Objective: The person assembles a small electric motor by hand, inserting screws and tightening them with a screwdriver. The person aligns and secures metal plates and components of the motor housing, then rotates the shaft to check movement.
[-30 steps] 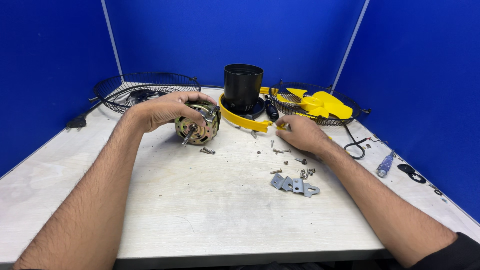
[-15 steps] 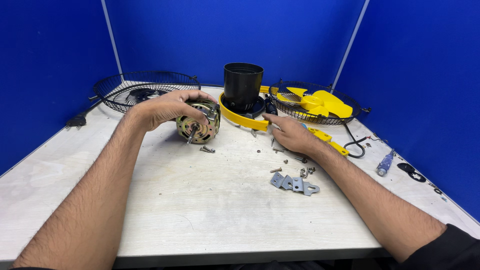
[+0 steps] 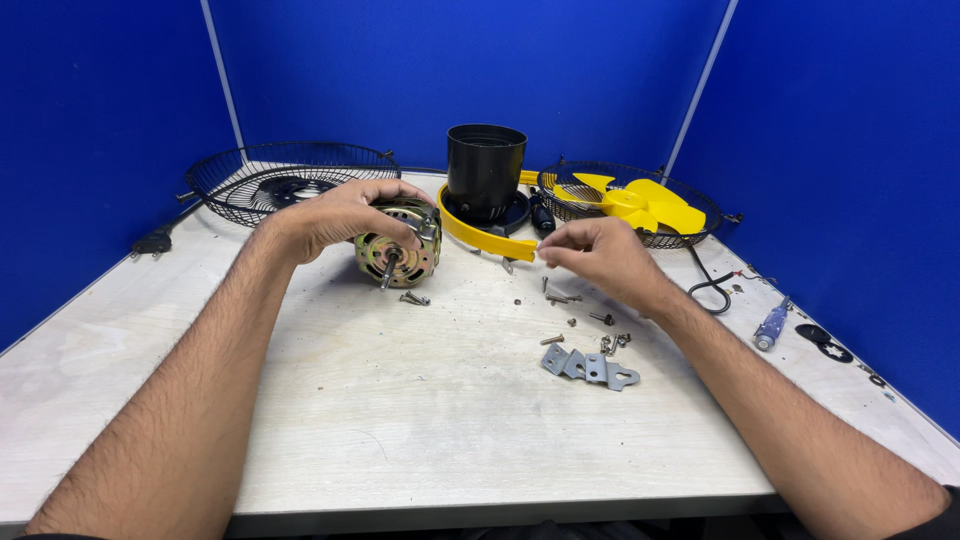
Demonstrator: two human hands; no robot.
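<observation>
My left hand [image 3: 340, 215] grips a small fan motor [image 3: 402, 258] from above, holding it on the table with its shaft pointing toward me. My right hand [image 3: 600, 255] hovers just above the table to the right of the motor, thumb and fingertips pinched together on what looks like a small screw, which is barely visible. Several loose screws [image 3: 560, 297] lie under and in front of that hand. Two more screws [image 3: 413, 298] rest beside the motor.
A black cylindrical housing [image 3: 485, 170] stands on a curved yellow piece [image 3: 485, 238] behind the motor. A wire guard [image 3: 280, 180] lies back left, and another [image 3: 690, 235] with a yellow fan blade [image 3: 640, 205] back right. A metal bracket [image 3: 590, 367], blue tool [image 3: 770, 327] and cable [image 3: 710, 285] lie right.
My right hand has left the screws by the yellow piece and moved left and up with its fingers pinched. My left hand has stayed on the motor, turning it slightly.
</observation>
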